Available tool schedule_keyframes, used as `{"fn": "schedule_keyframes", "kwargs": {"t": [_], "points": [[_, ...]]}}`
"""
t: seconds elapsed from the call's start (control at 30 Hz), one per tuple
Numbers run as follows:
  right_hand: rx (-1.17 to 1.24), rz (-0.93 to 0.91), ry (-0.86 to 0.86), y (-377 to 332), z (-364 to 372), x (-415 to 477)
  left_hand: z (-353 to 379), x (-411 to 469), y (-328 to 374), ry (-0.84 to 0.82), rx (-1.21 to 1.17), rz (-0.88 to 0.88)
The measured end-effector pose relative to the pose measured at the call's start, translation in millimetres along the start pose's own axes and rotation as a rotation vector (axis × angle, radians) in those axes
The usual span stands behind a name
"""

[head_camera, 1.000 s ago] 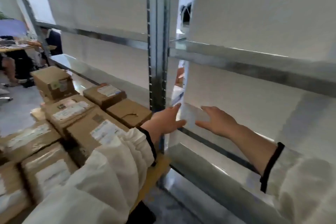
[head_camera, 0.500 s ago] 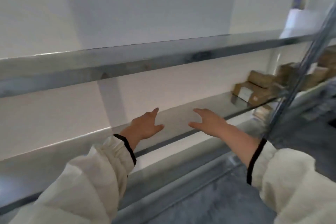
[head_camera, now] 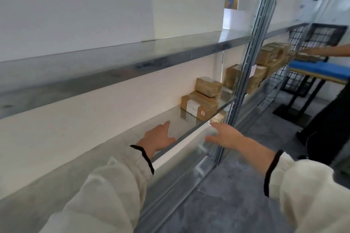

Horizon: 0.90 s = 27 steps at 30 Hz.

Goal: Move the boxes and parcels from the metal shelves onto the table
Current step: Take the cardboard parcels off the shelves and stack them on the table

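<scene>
While left hand (head_camera: 158, 138) and right hand (head_camera: 226, 134) reach, grip released, the box (head_camera: 205, 108) bears an illegible white label (head_camera: 192, 107).

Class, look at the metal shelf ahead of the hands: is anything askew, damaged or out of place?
One thing: the small brown cardboard parcel lies turned at an angle on the larger labelled brown cardboard box at the right end of the metal shelf. No damage or spill shows.

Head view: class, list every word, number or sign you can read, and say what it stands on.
No text can be read.
Too blurred: the white label on the lower box.
Too small: the red sticker on that box.
Blurred: the white tag by the metal upright.
</scene>
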State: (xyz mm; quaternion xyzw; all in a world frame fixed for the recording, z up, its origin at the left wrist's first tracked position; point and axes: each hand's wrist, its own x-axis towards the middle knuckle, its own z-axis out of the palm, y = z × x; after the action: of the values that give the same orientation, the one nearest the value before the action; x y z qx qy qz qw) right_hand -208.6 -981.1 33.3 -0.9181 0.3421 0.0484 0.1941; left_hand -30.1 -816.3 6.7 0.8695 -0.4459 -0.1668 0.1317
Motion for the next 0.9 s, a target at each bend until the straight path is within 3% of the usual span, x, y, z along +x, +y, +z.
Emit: {"fn": "schedule_keyframes", "kwargs": {"t": [0.37,0.5,0.67,0.9], "points": [[0.103,-0.007,0.013,76.5,-32.6,151.7,15.6,189.6,66.9,-0.059,0.043,0.048],[0.171,0.021,0.033,92.2,-29.5,201.6,9.1,260.7,60.8,-0.069,0.052,0.064],[0.212,0.106,0.017,100.3,-10.9,257.6,5.9,334.7,37.1,-0.080,0.195,-0.038],[0.280,0.076,-0.016,103.0,24.9,282.8,21.0,374.0,18.8,-0.126,0.078,0.013]]}}
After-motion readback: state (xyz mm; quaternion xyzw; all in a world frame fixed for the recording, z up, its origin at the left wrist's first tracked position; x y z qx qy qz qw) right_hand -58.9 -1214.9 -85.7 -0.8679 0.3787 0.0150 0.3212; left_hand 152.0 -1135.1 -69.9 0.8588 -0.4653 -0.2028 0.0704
